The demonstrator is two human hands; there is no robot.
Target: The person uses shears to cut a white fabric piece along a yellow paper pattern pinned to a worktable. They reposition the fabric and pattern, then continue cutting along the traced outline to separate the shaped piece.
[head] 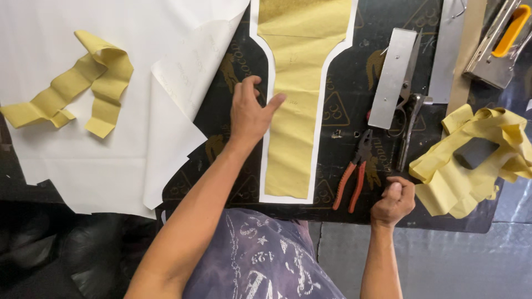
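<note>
Head-camera view of a dark printed work mat (343, 83), its far edge cut off by the top of the frame and its printed emblems partly covered and hard to read. The left hand (249, 113) lay flat, fingers spread and gripping nothing, with the fingertips (279, 99) touching the left margin of a yellow fabric piece (293, 94). This piece was matte and finely woven, wide at the top, narrowing through curved shoulders to a long straight strip, and it lay on a white backing sheet (320, 133) that showed as a thin border; its upper end ran out of view. The right hand (394, 200) was curled closed at the mat's near edge, just beside the orange-handled pliers (354, 174); whether it held anything could not be told. A large white paper sheet (111, 160), smooth and cut at angles, covered the left of the mat and carried a wavy yellow fabric offcut (83, 83). Right of the pliers lay metal scissors (410, 119), partly hidden beneath a flat rectangular steel plate (392, 77). A crumpled heap of yellow fabric scraps (471, 171) held a dark grey block (475, 151). At the upper right corner, a metal stapler with an orange grip (501, 41) was cropped by the frame.
</note>
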